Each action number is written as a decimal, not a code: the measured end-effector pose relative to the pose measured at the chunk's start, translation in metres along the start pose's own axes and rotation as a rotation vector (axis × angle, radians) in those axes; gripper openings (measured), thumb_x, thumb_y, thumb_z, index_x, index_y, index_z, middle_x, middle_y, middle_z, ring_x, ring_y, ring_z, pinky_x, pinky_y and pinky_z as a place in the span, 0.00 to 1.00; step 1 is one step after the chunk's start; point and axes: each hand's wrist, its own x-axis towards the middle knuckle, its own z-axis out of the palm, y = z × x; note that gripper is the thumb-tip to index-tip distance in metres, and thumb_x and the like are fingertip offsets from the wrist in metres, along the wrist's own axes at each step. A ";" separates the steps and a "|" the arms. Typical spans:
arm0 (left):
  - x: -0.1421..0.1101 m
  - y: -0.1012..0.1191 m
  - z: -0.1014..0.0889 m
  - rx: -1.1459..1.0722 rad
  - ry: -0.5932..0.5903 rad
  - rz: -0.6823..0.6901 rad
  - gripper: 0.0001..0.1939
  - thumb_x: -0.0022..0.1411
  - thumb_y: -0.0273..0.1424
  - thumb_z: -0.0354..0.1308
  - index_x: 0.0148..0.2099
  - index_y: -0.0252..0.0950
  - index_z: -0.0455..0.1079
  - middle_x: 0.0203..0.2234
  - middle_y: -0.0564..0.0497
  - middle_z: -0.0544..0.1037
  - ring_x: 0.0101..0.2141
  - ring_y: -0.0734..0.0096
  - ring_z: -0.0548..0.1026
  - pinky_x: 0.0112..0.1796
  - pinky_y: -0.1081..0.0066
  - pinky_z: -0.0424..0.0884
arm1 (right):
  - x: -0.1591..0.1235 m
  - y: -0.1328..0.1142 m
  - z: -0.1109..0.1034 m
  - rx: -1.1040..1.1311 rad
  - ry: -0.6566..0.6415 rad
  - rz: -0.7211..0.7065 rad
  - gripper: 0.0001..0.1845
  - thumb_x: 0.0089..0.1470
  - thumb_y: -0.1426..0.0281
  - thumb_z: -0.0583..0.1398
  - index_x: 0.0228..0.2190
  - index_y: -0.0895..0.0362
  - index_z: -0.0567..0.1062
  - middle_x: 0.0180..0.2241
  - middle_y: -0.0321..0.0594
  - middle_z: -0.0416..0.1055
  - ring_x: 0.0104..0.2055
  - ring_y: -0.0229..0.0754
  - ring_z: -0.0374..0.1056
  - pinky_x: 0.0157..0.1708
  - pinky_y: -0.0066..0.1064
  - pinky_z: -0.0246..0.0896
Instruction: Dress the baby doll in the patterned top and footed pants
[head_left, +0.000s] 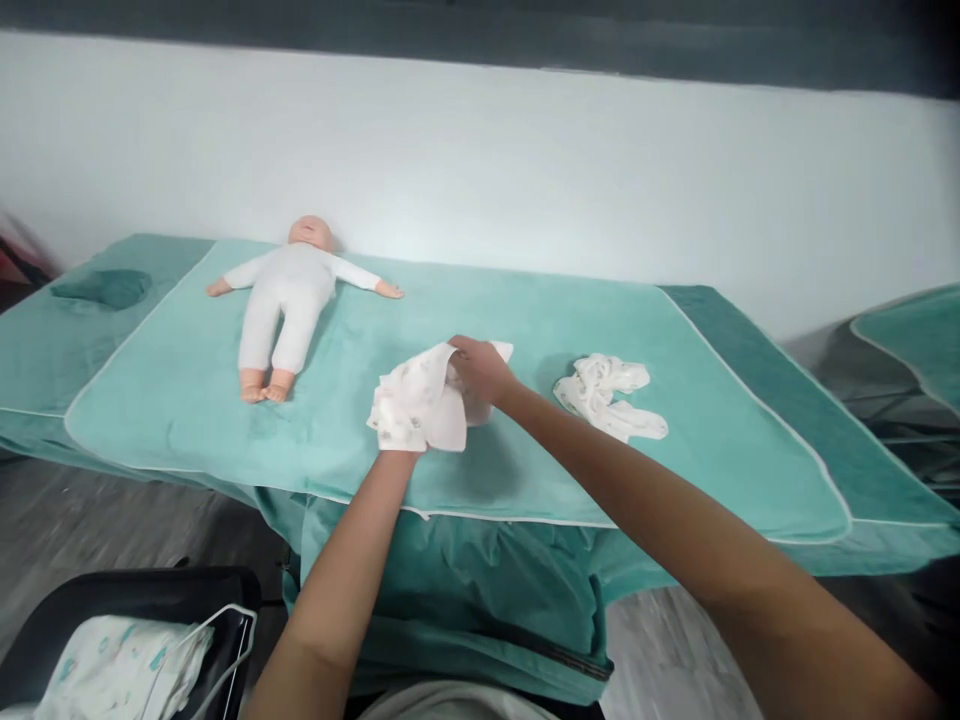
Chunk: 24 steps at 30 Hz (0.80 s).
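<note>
A white baby garment with a small faint print is bunched over my left hand, above the front middle of the bed. Only my left wrist shows below the cloth, so the fingers are hidden. My right hand is closed on the garment's upper right edge, its fingers partly out of sight in the folds. To the right, a second white printed baby garment lies crumpled on the green cover. A baby doll in a white suit rests on its back at the left, arms spread, apart from both hands.
The green-covered bed has a face hole at its left end and stands against a white wall. At the lower left, a black chair holds folded printed cloth and a white cable.
</note>
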 end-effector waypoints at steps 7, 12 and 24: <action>-0.042 0.018 -0.049 -0.266 -0.107 -0.092 0.26 0.60 0.55 0.63 0.50 0.42 0.78 0.46 0.42 0.84 0.53 0.48 0.78 0.47 0.54 0.78 | 0.010 -0.009 -0.053 1.061 0.292 0.126 0.13 0.53 0.56 0.58 0.28 0.52 0.70 0.27 0.37 0.72 0.35 0.46 0.71 0.34 0.36 0.70; -0.049 0.056 -0.062 -0.374 -0.091 0.101 0.32 0.58 0.59 0.62 0.55 0.44 0.76 0.56 0.47 0.80 0.57 0.56 0.77 0.49 0.60 0.77 | -0.007 0.030 -0.038 1.127 0.333 0.406 0.12 0.54 0.56 0.57 0.27 0.49 0.67 0.23 0.37 0.70 0.30 0.47 0.71 0.28 0.36 0.71; -0.063 0.044 -0.077 -0.092 0.168 0.080 0.22 0.48 0.39 0.76 0.44 0.34 0.82 0.34 0.47 0.86 0.36 0.61 0.83 0.39 0.68 0.74 | -0.132 0.073 0.000 0.406 -0.441 0.455 0.19 0.59 0.53 0.60 0.25 0.53 0.70 0.21 0.37 0.73 0.22 0.41 0.68 0.25 0.32 0.63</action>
